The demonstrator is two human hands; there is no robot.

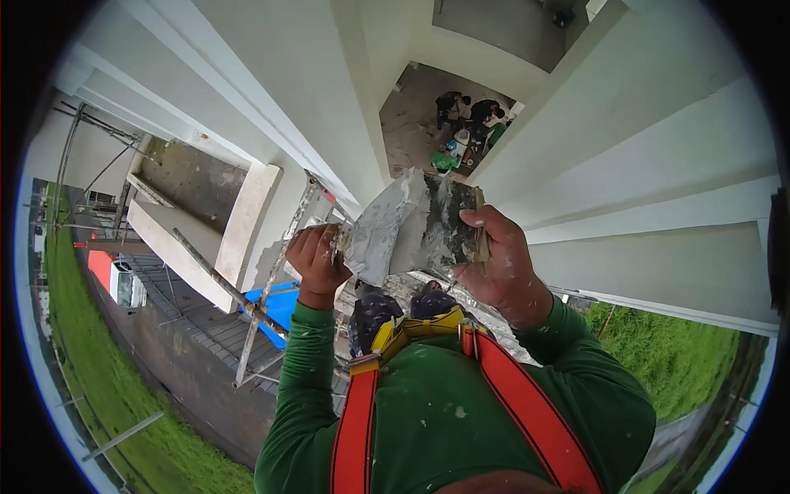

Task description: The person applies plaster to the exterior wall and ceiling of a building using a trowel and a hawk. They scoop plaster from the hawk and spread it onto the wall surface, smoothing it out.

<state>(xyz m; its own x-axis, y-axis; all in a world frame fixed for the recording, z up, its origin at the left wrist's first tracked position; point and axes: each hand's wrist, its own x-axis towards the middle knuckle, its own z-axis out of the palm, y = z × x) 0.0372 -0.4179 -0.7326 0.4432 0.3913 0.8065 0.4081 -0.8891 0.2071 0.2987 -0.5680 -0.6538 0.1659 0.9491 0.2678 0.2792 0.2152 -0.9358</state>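
In front of my chest, my left hand (317, 257) is closed in a fist at the narrow end of a wide putty knife (385, 226), its surface thickly coated in grey-white putty. My right hand (502, 263) grips a dark flat scraper blade (453, 210) with a brownish edge, thumb on top and fingers underneath. White putty streaks its face. The two tools meet or overlap between my hands; the exact contact is hidden by putty. Specks of white dot my right hand and green sleeves.
Scaffold poles (271, 288) and a blue sheet (280, 313) lie to my left, above a road with a red-and-white truck (122, 280). Pale walls (634, 165) rise ahead and right. Far below, people (469, 109) crouch on a concrete floor. I wear a red-strapped harness (527, 403).
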